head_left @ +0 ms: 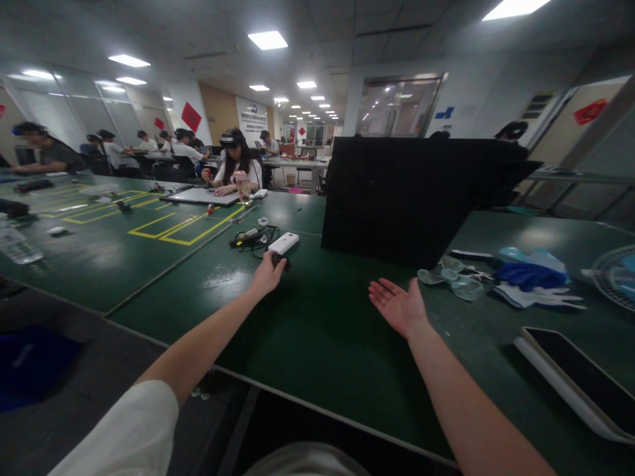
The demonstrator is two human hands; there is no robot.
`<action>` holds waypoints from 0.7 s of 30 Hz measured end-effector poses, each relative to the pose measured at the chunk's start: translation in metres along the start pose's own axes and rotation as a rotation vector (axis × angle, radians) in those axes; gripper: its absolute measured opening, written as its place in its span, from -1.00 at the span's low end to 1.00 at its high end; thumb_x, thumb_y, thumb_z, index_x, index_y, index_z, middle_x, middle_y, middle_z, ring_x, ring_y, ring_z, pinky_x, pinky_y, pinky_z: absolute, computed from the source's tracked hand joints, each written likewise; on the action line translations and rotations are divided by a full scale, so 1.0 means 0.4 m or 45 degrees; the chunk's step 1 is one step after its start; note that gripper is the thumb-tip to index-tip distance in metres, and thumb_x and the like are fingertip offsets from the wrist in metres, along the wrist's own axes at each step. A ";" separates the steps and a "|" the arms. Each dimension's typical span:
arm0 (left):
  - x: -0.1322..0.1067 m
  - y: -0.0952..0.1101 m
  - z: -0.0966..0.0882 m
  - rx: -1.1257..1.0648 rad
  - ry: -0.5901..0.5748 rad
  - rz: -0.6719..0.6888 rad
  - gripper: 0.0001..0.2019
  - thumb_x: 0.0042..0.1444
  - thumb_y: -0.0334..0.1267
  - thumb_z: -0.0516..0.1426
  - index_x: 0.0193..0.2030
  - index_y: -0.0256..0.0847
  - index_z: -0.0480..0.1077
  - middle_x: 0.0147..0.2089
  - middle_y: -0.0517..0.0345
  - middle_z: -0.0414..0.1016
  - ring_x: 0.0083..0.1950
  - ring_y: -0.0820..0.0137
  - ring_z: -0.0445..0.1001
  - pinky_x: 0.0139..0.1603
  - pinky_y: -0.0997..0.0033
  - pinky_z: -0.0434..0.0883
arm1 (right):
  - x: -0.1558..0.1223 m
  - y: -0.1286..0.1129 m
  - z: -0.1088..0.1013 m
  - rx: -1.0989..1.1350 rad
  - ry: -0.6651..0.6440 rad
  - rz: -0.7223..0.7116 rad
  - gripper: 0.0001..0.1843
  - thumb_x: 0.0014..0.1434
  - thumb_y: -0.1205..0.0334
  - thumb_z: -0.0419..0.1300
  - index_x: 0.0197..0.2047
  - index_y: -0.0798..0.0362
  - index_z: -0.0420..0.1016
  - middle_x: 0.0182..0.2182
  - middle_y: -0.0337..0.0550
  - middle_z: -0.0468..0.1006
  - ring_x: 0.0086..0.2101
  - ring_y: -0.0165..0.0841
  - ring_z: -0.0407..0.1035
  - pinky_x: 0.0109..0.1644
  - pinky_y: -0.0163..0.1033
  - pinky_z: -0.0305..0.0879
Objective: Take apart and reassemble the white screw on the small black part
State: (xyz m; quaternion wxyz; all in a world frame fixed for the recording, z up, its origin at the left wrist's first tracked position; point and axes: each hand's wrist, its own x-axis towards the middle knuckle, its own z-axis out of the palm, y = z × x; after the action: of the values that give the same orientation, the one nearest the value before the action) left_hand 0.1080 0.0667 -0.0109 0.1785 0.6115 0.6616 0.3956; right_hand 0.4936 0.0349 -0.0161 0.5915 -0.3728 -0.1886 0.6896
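Over the green table, my left hand (268,272) has its fingers closed around a small black object (282,260), whose kind I cannot make out. Just beyond it lies a white box-shaped device (284,243), with a tangle of black cable (253,239) to its left. My right hand (399,305) is turned palm up with the fingers stretched out, and it holds nothing. Right of that hand are several clear plastic cups or lenses (466,287). A large black panel (391,198) stands upright beyond both hands.
Blue and white gloves (533,281) lie at the right, near a round wire-guarded item (620,271). A dark-screened tablet-like slab (580,377) rests at the front right. Yellow tape (178,240) marks the left table (149,271). A person (238,165) sits opposite, behind a white board (198,196).
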 end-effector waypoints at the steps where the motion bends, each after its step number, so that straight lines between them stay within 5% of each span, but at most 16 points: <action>1: -0.003 0.016 0.020 0.022 -0.036 0.004 -0.48 0.28 0.04 0.01 0.25 -0.23 0.11 0.11 -0.23 0.46 0.07 0.15 0.51 0.07 0.16 0.38 | 0.000 0.000 0.000 0.000 -0.001 -0.002 -0.22 0.19 -0.46 -0.22 0.05 -0.02 0.41 0.09 0.13 0.47 0.09 -0.05 0.40 0.00 0.12 0.49; 9: -0.097 0.174 0.167 0.124 -0.420 0.241 -0.47 0.27 0.04 0.03 0.26 -0.21 0.14 0.05 -0.17 0.50 -0.03 0.17 0.55 -0.04 0.24 0.43 | -0.009 -0.002 0.014 0.026 0.034 -0.004 -0.16 0.15 -0.50 -0.23 0.02 0.01 0.42 0.05 0.18 0.49 0.06 -0.03 0.41 -0.06 0.08 0.49; 15: -0.200 0.313 0.281 0.232 -0.540 0.497 -0.48 0.25 0.07 0.04 0.22 -0.22 0.16 0.02 -0.12 0.50 0.03 0.18 0.51 0.01 0.24 0.41 | -0.013 -0.007 0.010 0.043 0.016 -0.026 -0.06 0.10 -0.56 -0.30 -0.01 0.06 0.43 -0.05 0.21 0.54 0.01 -0.01 0.44 -0.10 0.05 0.47; 21: -0.252 0.376 0.322 0.277 -0.642 0.701 -0.52 0.26 0.07 0.02 0.16 -0.23 0.18 0.07 -0.13 0.47 0.08 0.15 0.48 0.14 0.10 0.36 | -0.016 -0.008 0.011 -0.053 0.018 -0.059 -0.05 0.11 -0.54 -0.37 -0.05 0.04 0.44 -0.08 0.19 0.56 -0.05 -0.05 0.47 -0.08 0.03 0.45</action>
State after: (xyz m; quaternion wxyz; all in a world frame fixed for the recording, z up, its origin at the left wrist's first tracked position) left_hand 0.3202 0.0011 -0.0046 0.1568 0.8595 0.4463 0.1937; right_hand 0.4927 0.0304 -0.0091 0.6009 -0.3852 -0.2073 0.6690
